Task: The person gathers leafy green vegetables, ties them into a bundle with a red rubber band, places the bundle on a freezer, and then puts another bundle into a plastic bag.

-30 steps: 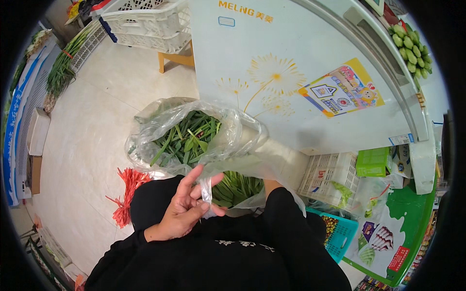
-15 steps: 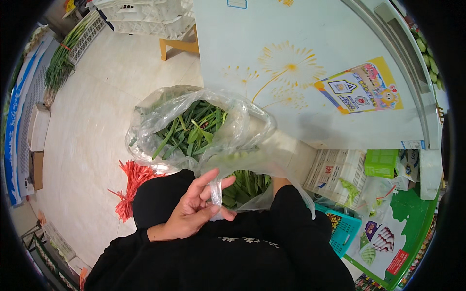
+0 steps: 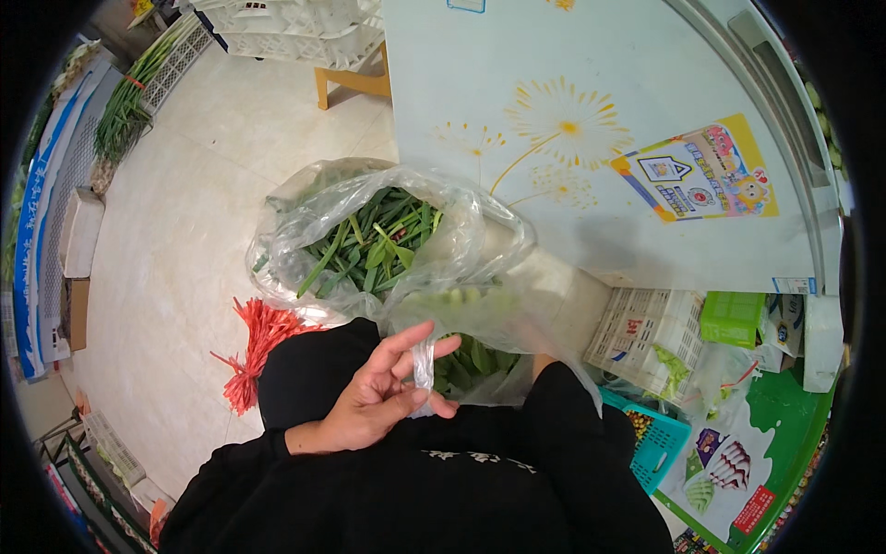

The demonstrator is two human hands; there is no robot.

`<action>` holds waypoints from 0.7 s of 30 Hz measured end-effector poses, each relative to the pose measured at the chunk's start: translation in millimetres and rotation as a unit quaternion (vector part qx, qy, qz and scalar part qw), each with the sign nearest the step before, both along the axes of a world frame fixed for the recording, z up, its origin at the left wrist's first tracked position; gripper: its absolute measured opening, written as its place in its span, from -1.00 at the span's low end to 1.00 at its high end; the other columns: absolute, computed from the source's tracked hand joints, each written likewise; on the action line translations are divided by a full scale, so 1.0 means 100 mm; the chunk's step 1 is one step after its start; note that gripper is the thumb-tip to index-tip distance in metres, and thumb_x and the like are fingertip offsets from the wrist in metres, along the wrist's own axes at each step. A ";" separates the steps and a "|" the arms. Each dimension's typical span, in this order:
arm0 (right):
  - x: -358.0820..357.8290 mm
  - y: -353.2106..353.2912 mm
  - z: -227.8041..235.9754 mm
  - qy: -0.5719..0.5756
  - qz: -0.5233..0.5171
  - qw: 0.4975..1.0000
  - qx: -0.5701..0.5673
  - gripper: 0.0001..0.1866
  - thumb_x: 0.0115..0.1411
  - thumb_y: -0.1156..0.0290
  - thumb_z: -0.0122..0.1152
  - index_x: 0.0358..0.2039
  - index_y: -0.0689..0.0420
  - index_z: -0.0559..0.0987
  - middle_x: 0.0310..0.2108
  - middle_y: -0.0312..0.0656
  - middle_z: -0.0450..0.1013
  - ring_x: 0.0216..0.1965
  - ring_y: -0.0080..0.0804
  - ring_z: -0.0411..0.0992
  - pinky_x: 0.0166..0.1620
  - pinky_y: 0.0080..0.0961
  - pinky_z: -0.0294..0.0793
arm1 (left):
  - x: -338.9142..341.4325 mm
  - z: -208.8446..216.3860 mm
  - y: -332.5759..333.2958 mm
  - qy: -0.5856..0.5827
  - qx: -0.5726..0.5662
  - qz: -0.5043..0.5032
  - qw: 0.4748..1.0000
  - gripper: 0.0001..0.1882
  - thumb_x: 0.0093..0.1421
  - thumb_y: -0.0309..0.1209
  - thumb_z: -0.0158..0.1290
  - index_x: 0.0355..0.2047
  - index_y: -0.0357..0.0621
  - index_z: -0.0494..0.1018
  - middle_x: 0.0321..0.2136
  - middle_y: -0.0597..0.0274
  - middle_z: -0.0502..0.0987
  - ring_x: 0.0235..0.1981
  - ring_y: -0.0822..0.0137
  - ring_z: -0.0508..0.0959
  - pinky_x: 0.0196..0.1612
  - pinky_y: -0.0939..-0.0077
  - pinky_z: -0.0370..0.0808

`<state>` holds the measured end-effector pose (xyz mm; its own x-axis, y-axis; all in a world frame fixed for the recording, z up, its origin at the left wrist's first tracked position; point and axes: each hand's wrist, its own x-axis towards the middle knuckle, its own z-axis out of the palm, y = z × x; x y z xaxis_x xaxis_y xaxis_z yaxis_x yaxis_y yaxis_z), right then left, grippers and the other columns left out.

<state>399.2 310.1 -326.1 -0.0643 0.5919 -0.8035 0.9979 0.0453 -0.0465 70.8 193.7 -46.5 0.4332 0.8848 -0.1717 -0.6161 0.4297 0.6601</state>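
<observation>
My left hand [image 3: 388,377] grips the gathered rim of a clear plastic bag [image 3: 424,363] between thumb and fingers, with the index finger stretched out. Green leafy vegetables [image 3: 480,361] show inside this bag, close to my lap. My right forearm reaches into the same bag; only a bit of my right hand [image 3: 541,362] shows by the sleeve, and its fingers are hidden behind plastic and leaves. Just beyond stands a larger clear plastic bag [image 3: 277,242], its mouth open, full of long green stalks and leaves [image 3: 383,240].
Red plastic strips [image 3: 254,346] lie left of my knee. A white cabinet [image 3: 517,55] with yellow flower prints stands ahead. To the right are a white crate [image 3: 637,332], a teal basket [image 3: 660,448] and a green-edged surface [image 3: 784,434]. Green onions [image 3: 129,106] stand far left.
The whole view has shifted slightly, so things sit a little further right. My left hand keeps its hold on the bag rim; my right hand stays inside the bag.
</observation>
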 end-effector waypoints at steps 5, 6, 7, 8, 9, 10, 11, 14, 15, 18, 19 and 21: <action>-0.05 -0.02 -0.04 -0.001 -0.005 1.000 -0.004 -0.41 0.25 0.08 0.14 0.16 0.24 0.49 0.16 0.06 0.45 0.21 -0.03 0.38 0.26 -0.18 0.33 | 0.01 0.01 0.01 -0.011 -0.005 0.000 1.000 -0.24 0.35 -0.77 -0.23 0.47 0.07 -0.15 0.43 -0.06 0.04 -0.03 0.28 0.63 0.13 0.38 0.50; -0.09 -0.03 -0.06 -0.001 -0.005 1.000 -0.004 -0.41 0.26 0.08 0.14 0.16 0.24 0.49 0.16 0.06 0.45 0.21 -0.03 0.38 0.26 -0.17 0.33 | 0.02 0.00 0.02 -0.008 -0.001 -0.003 1.000 -0.24 0.35 -0.77 -0.23 0.47 0.07 -0.15 0.43 -0.06 0.04 -0.03 0.28 0.62 0.13 0.38 0.50; -0.12 -0.04 -0.07 -0.001 -0.006 1.000 -0.005 -0.41 0.26 0.09 0.14 0.16 0.24 0.49 0.16 0.06 0.45 0.21 -0.04 0.38 0.26 -0.17 0.33 | 0.02 0.00 0.01 -0.004 0.003 -0.006 1.000 -0.24 0.35 -0.76 -0.23 0.47 0.07 -0.15 0.43 -0.06 0.04 -0.03 0.28 0.62 0.14 0.38 0.50; -0.15 -0.03 -0.08 0.002 -0.006 1.000 -0.007 -0.41 0.26 0.09 0.14 0.17 0.24 0.49 0.16 0.06 0.45 0.21 -0.04 0.38 0.26 -0.17 0.33 | 0.02 -0.01 0.01 0.000 0.007 -0.008 1.000 -0.24 0.36 -0.76 -0.23 0.47 0.07 -0.15 0.43 -0.06 0.04 -0.03 0.29 0.62 0.14 0.38 0.50; -0.16 -0.03 -0.08 0.002 -0.006 1.000 -0.009 -0.41 0.26 0.09 0.14 0.17 0.24 0.48 0.16 0.06 0.45 0.21 -0.04 0.38 0.26 -0.17 0.33 | 0.03 -0.01 0.00 0.001 0.004 -0.005 1.000 -0.23 0.35 -0.76 -0.23 0.47 0.07 -0.15 0.43 -0.06 0.04 -0.03 0.29 0.62 0.14 0.38 0.50; -0.13 -0.02 -0.05 0.006 -0.013 1.000 -0.014 -0.41 0.26 0.10 0.14 0.17 0.24 0.48 0.16 0.06 0.45 0.21 -0.04 0.38 0.26 -0.17 0.34 | 0.03 0.00 0.01 0.000 0.000 -0.006 1.000 -0.23 0.35 -0.77 -0.23 0.47 0.07 -0.15 0.43 -0.05 0.04 -0.03 0.29 0.62 0.14 0.39 0.50; -0.11 0.00 -0.03 0.011 -0.019 1.000 -0.021 -0.42 0.26 0.10 0.14 0.17 0.24 0.48 0.16 0.06 0.45 0.21 -0.04 0.38 0.26 -0.17 0.34 | 0.02 0.02 0.01 -0.001 -0.004 -0.007 1.000 -0.23 0.35 -0.77 -0.23 0.47 0.08 -0.15 0.44 -0.05 0.03 -0.03 0.30 0.62 0.14 0.40 0.49; -0.02 0.14 0.13 0.062 -0.072 0.993 -0.070 -0.42 0.26 0.11 0.13 0.18 0.24 0.47 0.16 0.06 0.45 0.21 -0.05 0.38 0.26 -0.16 0.34 | 0.02 0.02 0.01 0.002 0.010 -0.018 1.000 -0.23 0.35 -0.76 -0.24 0.47 0.07 -0.16 0.44 -0.04 0.02 -0.03 0.31 0.62 0.13 0.43 0.48; 0.00 0.21 0.19 0.085 -0.101 0.987 -0.095 -0.42 0.26 0.11 0.13 0.19 0.24 0.47 0.16 0.06 0.45 0.21 -0.05 0.38 0.26 -0.16 0.34 | 0.02 0.03 0.01 0.003 0.009 -0.023 1.000 -0.23 0.35 -0.76 -0.24 0.47 0.08 -0.16 0.44 -0.04 0.02 -0.04 0.31 0.62 0.13 0.44 0.48; -0.01 0.39 0.47 0.165 -0.205 0.950 -0.170 -0.42 0.26 0.12 0.13 0.19 0.24 0.46 0.16 0.07 0.45 0.21 -0.05 0.39 0.26 -0.16 0.34 | 0.04 0.05 0.00 0.005 0.012 -0.032 0.999 -0.23 0.34 -0.76 -0.25 0.47 0.08 -0.15 0.44 -0.03 0.02 -0.05 0.33 0.61 0.12 0.47 0.47; -0.03 0.42 0.58 0.189 -0.232 0.935 -0.193 -0.42 0.27 0.13 0.13 0.20 0.24 0.46 0.16 0.07 0.45 0.21 -0.06 0.39 0.26 -0.16 0.34 | 0.05 0.06 -0.01 0.007 0.015 -0.033 0.999 -0.23 0.34 -0.76 -0.25 0.47 0.09 -0.14 0.44 -0.02 0.02 -0.05 0.33 0.61 0.11 0.48 0.47; -0.08 0.45 0.78 0.228 -0.282 0.903 -0.232 -0.42 0.27 0.13 0.13 0.20 0.24 0.45 0.16 0.07 0.45 0.21 -0.06 0.39 0.26 -0.15 0.35 | 0.06 0.08 -0.01 0.004 0.021 -0.031 0.999 -0.23 0.33 -0.76 -0.25 0.47 0.09 -0.14 0.44 -0.01 0.03 -0.05 0.34 0.62 0.10 0.49 0.47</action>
